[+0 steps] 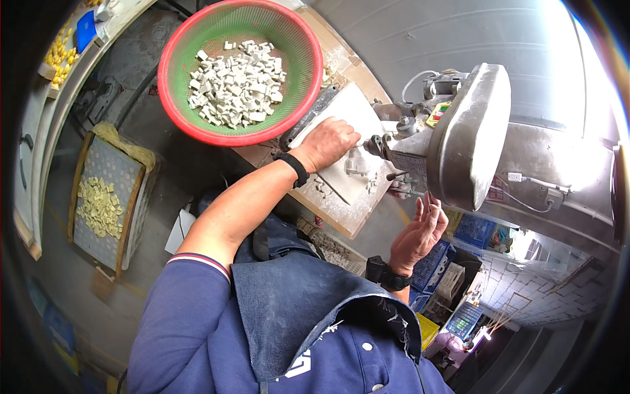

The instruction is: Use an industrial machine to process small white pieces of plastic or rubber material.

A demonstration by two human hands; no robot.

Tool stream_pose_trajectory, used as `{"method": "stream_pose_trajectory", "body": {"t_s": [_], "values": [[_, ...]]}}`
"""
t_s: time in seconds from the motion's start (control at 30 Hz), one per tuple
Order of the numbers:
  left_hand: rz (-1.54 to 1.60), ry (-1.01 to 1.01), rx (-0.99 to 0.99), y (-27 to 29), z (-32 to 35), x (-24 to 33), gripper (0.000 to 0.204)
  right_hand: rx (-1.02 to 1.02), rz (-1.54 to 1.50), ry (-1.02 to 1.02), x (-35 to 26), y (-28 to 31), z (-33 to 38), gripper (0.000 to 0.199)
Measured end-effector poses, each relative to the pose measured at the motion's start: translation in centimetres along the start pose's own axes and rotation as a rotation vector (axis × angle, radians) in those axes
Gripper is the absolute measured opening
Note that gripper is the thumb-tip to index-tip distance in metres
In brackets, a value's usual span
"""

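My left hand (330, 141) is closed, its fingers bent together beside the chuck (376, 146) of a bench drill press. What it grips, if anything, is hidden under the fingers. Below it lies a white board (351, 182) on the machine's table, with small pale pieces scattered at its edge. My right hand (420, 233) is raised below the rounded grey cover (469, 138) of the drill press, its fingers loosely curled and apart, with nothing visible in them. Beyond my left hand stands a green plastic basket with a red rim (172, 115), holding many small white blocks (236, 85).
At the left, a framed tray (125, 141) bears a pile of small yellowish pieces (100, 207). A shelf (31, 177) at the far left carries yellow pieces and a blue box (85, 31). Blue crates (433, 268) stand beyond my right arm. A cable (525, 205) hangs by the machine.
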State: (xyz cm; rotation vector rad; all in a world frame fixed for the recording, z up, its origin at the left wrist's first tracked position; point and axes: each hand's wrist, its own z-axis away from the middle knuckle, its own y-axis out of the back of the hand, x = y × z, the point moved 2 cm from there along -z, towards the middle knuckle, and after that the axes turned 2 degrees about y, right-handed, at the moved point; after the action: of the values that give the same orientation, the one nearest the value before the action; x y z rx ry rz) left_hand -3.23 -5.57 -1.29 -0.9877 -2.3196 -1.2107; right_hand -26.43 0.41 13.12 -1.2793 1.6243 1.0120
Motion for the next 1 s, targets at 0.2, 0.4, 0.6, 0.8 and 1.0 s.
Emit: {"method": "stream_pose_trajectory", "body": {"t_s": [0.2, 0.4, 0.6, 0.8, 1.0], "values": [[0.008, 0.005, 0.008, -0.1, 0.0, -0.2, 0.004, -0.026, 0.016, -0.008, 0.5, -0.6, 1.4, 0.018], [0.007, 0.017, 0.0, 0.2, 0.0, -0.1, 0.003, -0.016, 0.015, 0.001, 1.0, -0.7, 1.9, 0.018], [0.025, 0.006, -0.004, -0.2, -0.1, 0.0, 0.005, -0.017, 0.015, 0.01, 0.0, -0.2, 0.4, 0.017], [0.034, 0.033, -0.071, -0.1, -0.4, 0.1, 0.007, -0.202, 0.415, 0.201, -0.9, 2.5, -8.5, 0.047], [0.102, 0.162, 0.042, 2.6, -0.5, -1.0, 0.01, -0.207, -0.211, -0.088, 0.3, 3.5, -10.5, 0.049]]}}
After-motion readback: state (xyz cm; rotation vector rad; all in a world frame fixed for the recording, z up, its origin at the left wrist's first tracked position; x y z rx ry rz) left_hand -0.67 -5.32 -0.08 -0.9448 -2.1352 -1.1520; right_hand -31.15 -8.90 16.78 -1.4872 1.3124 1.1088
